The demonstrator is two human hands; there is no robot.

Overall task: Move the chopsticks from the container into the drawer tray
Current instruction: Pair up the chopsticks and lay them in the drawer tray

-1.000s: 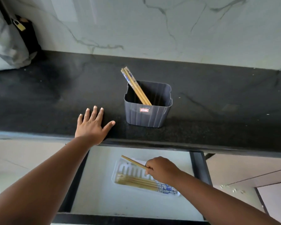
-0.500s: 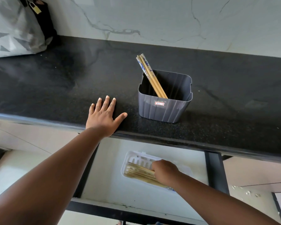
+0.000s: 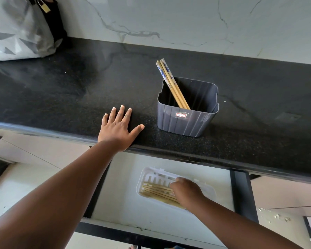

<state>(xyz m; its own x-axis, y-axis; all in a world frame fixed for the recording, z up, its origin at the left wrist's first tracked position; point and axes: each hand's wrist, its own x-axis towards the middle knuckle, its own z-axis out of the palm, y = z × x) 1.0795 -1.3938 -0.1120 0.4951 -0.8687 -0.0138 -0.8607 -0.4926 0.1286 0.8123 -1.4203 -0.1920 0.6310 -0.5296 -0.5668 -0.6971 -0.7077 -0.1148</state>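
A dark grey plastic container (image 3: pixel 187 121) stands on the black countertop (image 3: pixel 61 90). Three chopsticks (image 3: pixel 171 83) with blue-patterned tops lean to the left inside it. Below the counter edge, a white tray (image 3: pixel 147 172) lies in the open drawer (image 3: pixel 126 203), with several wooden chopsticks (image 3: pixel 154 190) lying flat in it. My right hand (image 3: pixel 185 190) is down in the tray, with its fingers curled over the right ends of those chopsticks; its fingertips are hidden. My left hand (image 3: pixel 118 130) rests flat on the counter edge, left of the container.
A grey patterned bag (image 3: pixel 16 33) with a brass padlock (image 3: pixel 44 7) sits at the counter's back left against the marble wall. The drawer's dark frame (image 3: pixel 242 194) borders the tray on the right. Closed cabinet fronts flank the drawer.
My right hand lowered the chopstick it carried into the tray and now sits on the pile. My left hand has stayed flat on the counter. The view shifted slightly.
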